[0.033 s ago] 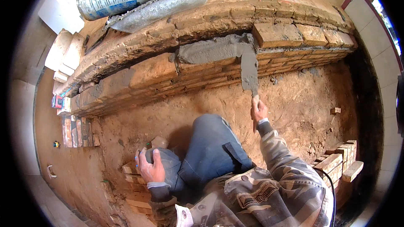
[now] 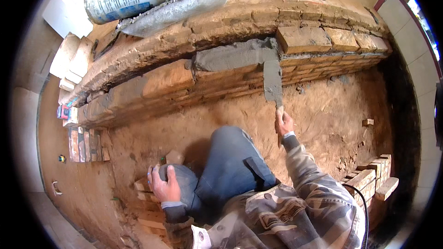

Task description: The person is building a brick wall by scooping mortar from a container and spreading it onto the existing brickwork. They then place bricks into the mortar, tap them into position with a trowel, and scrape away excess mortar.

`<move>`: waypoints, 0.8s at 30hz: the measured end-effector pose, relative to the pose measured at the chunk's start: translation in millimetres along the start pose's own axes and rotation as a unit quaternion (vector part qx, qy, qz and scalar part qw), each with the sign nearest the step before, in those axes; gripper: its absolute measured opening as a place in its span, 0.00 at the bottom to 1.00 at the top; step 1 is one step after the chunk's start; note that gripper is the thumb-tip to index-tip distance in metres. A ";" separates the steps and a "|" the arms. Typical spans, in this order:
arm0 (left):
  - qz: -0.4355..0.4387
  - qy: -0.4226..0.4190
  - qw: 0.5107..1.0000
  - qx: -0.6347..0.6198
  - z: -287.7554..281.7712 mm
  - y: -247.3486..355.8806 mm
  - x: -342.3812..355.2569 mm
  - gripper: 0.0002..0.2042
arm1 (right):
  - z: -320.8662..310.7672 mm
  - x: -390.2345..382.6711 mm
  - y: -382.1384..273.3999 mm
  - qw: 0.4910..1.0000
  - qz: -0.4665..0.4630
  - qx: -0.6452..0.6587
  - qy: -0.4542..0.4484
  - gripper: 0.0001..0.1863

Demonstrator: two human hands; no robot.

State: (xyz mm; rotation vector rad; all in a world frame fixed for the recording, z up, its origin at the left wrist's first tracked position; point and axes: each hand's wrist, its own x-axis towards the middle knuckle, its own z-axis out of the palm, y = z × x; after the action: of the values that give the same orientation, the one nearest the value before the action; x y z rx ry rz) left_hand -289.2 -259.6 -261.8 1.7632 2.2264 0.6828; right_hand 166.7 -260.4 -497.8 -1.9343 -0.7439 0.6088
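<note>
My right hand (image 2: 284,122) grips the handle of a trowel (image 2: 272,80). Its long flat blade is coated in grey mortar and points away from me, its far end at the top of a low brick wall (image 2: 168,79). Just left of the blade, a bed of wet mortar (image 2: 228,56) covers the wall top. A laid brick (image 2: 304,39) begins the raised course right of the mortar. My left hand (image 2: 164,185) rests at my left knee, thumb and fingers apart, with nothing seen in it.
Above the wall runs a rough brick ledge bearing a mortar-smeared metal pan (image 2: 180,14) and a white-and-blue bucket (image 2: 124,0) on its side. Brick stacks stand at the right (image 2: 369,180) and left (image 2: 84,145). More bricks (image 2: 150,223) lie below my left hand. A tape measure (image 2: 62,158) lies far left.
</note>
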 end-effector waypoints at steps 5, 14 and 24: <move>-0.011 0.048 0.997 0.062 -9.3 -16.8 -17.2 0.25 | -4.4 59.7 -44.9 0.995 -0.085 0.044 -0.020 0.25; -0.066 0.076 0.990 0.103 -17.0 -23.6 -41.6 0.25 | -34.6 47.7 49.3 0.998 -0.037 0.005 -0.042 0.27; -0.045 0.100 0.983 0.144 -26.5 -23.5 -47.3 0.24 | 61.7 27.1 -81.2 0.942 0.071 0.311 -0.106 0.23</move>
State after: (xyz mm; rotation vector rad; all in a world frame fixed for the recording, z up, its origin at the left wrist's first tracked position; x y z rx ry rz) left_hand -309.1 -314.9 -255.5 1.7719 2.6388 0.5626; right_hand 123.6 -174.3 -454.6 -1.3516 -0.4633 1.0168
